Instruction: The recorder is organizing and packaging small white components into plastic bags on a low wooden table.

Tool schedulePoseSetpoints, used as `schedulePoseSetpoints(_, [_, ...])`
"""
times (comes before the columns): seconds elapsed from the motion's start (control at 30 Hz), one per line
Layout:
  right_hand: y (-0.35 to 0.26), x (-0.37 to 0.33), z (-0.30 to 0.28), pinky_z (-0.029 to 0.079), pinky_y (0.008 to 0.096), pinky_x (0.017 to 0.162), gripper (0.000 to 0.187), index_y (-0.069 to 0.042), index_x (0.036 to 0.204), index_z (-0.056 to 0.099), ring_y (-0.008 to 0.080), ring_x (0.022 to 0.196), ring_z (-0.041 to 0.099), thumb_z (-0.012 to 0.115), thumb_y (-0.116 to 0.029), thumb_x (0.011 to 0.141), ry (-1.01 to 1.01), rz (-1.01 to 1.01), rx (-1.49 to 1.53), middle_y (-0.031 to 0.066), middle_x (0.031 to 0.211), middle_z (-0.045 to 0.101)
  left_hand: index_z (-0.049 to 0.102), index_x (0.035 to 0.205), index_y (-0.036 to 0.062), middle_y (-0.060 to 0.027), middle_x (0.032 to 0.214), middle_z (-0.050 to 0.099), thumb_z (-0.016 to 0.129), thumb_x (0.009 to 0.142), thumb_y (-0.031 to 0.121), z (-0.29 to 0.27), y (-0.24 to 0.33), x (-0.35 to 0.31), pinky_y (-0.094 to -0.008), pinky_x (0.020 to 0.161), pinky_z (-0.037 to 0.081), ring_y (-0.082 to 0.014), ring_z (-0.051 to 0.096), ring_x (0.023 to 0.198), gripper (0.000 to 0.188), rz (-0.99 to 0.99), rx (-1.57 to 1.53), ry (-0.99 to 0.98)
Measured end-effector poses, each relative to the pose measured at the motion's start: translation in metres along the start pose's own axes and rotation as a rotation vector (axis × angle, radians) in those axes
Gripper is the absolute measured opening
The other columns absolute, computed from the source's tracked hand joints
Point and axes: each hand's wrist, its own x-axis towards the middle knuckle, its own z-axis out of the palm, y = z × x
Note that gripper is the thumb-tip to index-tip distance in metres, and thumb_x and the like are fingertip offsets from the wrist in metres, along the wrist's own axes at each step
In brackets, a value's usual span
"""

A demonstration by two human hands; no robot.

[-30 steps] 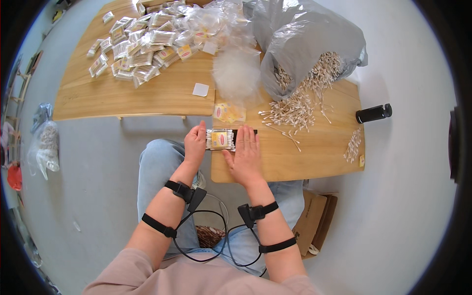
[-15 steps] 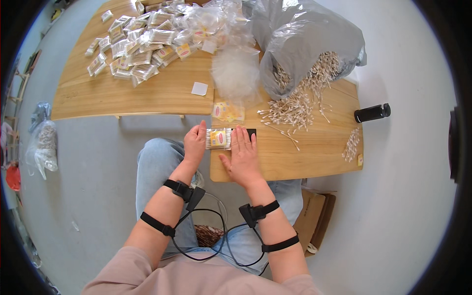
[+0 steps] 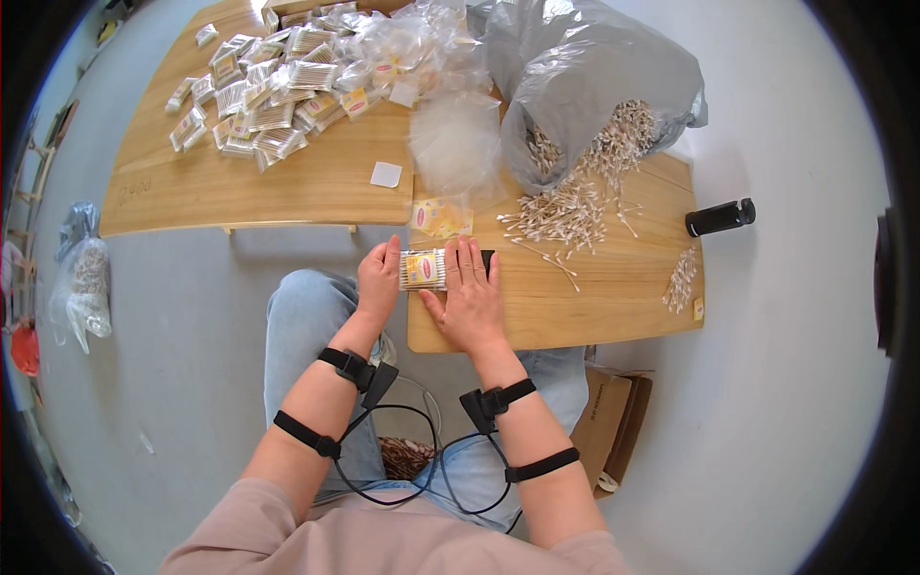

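A flat clear pack of cotton swabs [image 3: 423, 270] with a yellow label lies at the near left corner of the right-hand tabletop. My left hand [image 3: 379, 280] is closed at the pack's left end, thumb up, fingers curled. My right hand [image 3: 472, 299] lies flat over the pack's right end, fingers stretched out and thumb apart. From beneath it shows part of a flat black piece [image 3: 493, 261], mostly covered. Just beyond the pack are yellow printed labels [image 3: 442, 218] and a stack of clear plastic bags [image 3: 454, 144].
Loose cotton swabs [image 3: 565, 216] spill from a grey plastic bag [image 3: 604, 57]. Filled swab packs [image 3: 273, 110] are heaped on the left-hand table [image 3: 259, 192] near a white card [image 3: 386, 174]. A black cylinder [image 3: 721, 218] stands out past the right edge. Below is a cardboard box [image 3: 604, 412].
The whole view has shifted slightly. My right hand's fingers have slid a little away from me over the pack; the left hand stays at its end.
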Motion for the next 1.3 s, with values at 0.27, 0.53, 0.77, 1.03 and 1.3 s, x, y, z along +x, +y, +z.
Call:
schedulePoseSetpoints(0.27, [-0.005,-0.001,-0.001,0.018,0.0543,0.116,0.066,-0.011,0.147,0.039,0.0271,0.142,0.033,0.053,-0.045,0.092,0.01,-0.1,-0.024,0.0092,0.152,0.039,0.06,0.081,0.0004,-0.0046,0.068,0.056,0.057,0.099,0.032,-0.005,0.001,0.004,-0.0297,0.06,0.043,-0.0115,0.048,0.064,0.036,-0.02,0.197,0.076])
schedulePoseSetpoints(0.53, [-0.006,-0.005,-0.001,0.02,0.0528,0.116,0.063,-0.008,0.146,0.038,0.0282,0.14,0.036,0.051,-0.042,0.094,0.009,-0.089,-0.027,0.0109,0.151,0.04,0.058,0.11,0.0021,-0.0161,0.117,0.059,0.061,0.088,0.007,-0.025,0.015,-0.004,-0.0393,0.088,0.046,-0.0317,0.057,0.105,0.023,0.483,0.496,0.298])
schedulePoseSetpoints(0.77, [0.028,-0.018,0.025,0.025,0.0454,0.116,0.062,0.002,0.142,0.036,0.0363,0.139,0.033,0.058,-0.021,0.089,0.404,0.189,0.353,0.0214,0.146,0.039,0.041,0.144,0.004,-0.014,0.152,0.036,0.052,0.096,0.032,0.013,0.026,-0.03,-0.0475,0.117,0.021,-0.0289,0.031,0.142,0.057,0.816,1.047,-0.241])
schedulePoseSetpoints(1.03, [0.093,-0.046,-0.001,0.021,0.053,0.116,0.062,0.002,0.142,0.035,0.0362,0.138,0.032,0.056,-0.021,0.089,0.403,0.315,0.037,0.0206,0.145,0.04,0.032,0.148,0.0025,-0.0137,0.156,0.028,0.042,0.098,0.042,0.014,0.037,-0.029,-0.0485,0.119,0.013,-0.028,0.02,0.147,0.064,0.65,1.159,-0.39])
schedulePoseSetpoints(1.3, [0.087,-0.049,-0.013,0.026,0.0464,0.116,0.054,-0.001,0.137,0.041,0.0319,0.139,0.033,0.055,-0.023,0.091,0.398,0.44,0.016,0.0162,0.143,0.042,0.031,0.148,0.0019,-0.0144,0.157,0.026,0.043,0.097,0.044,0.013,0.035,-0.029,-0.049,0.119,0.011,-0.0285,0.019,0.147,0.067,0.627,1.217,-0.409])
